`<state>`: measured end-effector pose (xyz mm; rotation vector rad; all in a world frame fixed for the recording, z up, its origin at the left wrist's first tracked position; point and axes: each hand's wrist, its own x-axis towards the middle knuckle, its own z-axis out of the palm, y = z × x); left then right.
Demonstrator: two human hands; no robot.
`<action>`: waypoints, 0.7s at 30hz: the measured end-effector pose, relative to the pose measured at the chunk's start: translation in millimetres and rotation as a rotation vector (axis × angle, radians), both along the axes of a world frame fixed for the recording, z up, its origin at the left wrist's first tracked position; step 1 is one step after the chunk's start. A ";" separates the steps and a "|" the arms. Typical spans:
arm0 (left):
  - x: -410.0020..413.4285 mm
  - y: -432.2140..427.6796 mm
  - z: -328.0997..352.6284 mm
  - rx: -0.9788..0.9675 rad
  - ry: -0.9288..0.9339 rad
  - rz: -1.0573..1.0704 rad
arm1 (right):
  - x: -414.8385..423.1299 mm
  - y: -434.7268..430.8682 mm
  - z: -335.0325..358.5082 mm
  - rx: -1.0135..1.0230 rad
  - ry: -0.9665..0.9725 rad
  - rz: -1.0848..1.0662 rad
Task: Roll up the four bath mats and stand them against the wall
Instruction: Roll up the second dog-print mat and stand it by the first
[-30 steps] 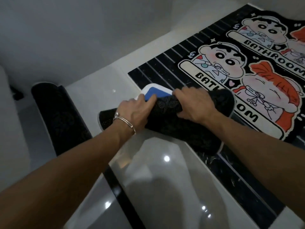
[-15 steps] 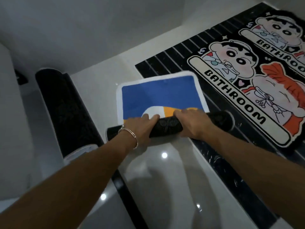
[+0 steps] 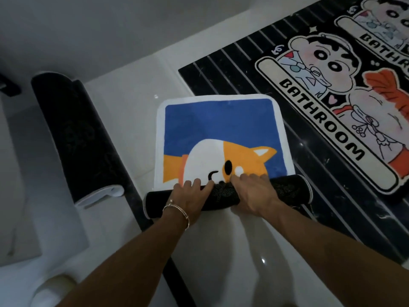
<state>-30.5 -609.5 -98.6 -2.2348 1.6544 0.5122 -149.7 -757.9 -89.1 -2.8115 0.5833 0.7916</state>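
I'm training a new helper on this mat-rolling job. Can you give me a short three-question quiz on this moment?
1. True or false: both hands rest on the rolled part of the blue dog mat.
2. Which wrist wears the bracelet: A left, B right?
3. What word is printed on the cartoon mat lying flat to the right?

Key: 1 true, the left hand and right hand press on the dark roll. 2 A. 3 BATHROOM.
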 end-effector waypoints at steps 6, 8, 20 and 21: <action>-8.3 1.9 -5.5 0.001 -0.048 -0.040 | -17.2 16.1 -7.0 -0.050 -0.023 -0.053; -8.2 1.1 -6.5 0.022 -0.053 -0.064 | -21.8 19.0 -7.4 -0.039 -0.019 -0.065; 21.4 -41.4 -0.1 0.236 0.171 -0.139 | -42.4 9.0 -22.9 -0.206 -0.221 0.085; 21.8 -39.8 0.8 0.185 0.147 -0.150 | -35.3 4.3 -20.3 -0.171 -0.186 0.072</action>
